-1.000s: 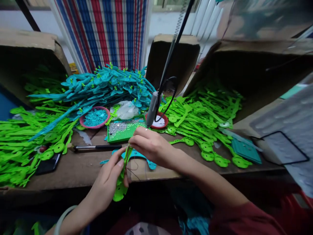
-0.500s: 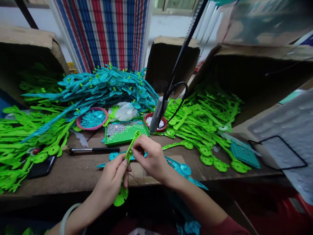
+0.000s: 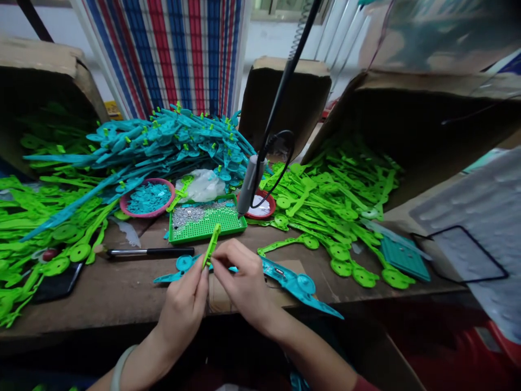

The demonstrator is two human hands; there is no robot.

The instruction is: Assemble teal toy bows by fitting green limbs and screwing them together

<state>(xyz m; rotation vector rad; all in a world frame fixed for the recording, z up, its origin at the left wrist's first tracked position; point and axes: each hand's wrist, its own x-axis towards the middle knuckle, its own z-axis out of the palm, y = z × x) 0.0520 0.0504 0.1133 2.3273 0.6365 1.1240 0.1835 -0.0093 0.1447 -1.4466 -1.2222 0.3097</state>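
Held upright over the table's front part is a long green plastic piece [image 3: 212, 245]. My left hand [image 3: 185, 296] is closed round its lower part. My right hand [image 3: 240, 274] pinches at the same piece from the right, its fingertips beside the left thumb; whether something small is between them I cannot make out. Behind and below the hands lies a blue plastic piece [image 3: 291, 279] with a round disc and a pointed end. Just beyond the hands stands a green perforated tray [image 3: 207, 231] with many small metal parts in it.
A grey electric screwdriver [image 3: 249, 184] hangs over the tray. Bowls of blue bits [image 3: 173, 198] and white bits [image 3: 271, 209] flank it. A brush [image 3: 163, 252] lies left. Green pieces [image 3: 325, 190] pile up right, blue pieces [image 3: 163, 141] behind. A phone [image 3: 61, 282] is at left.
Both hands have come closer together on the green piece, the right one lower and nearer the left. The piece's round end no longer shows below. The view has shifted slightly.
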